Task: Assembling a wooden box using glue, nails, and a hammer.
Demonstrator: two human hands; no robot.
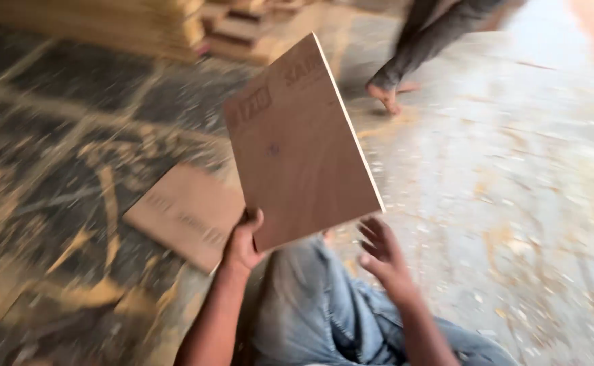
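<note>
Workshop floor [514, 203] strewn with sawdust | left hand [243, 240] raised, grip closed on lower corner of plywood board [300, 146], held tilted above the knees | right hand [382, 254] fingers spread, grip open, just under board's lower edge, apart | second board [185, 217] flat on floor to left | another person's foot [384, 95] beyond; open floor to right
</note>
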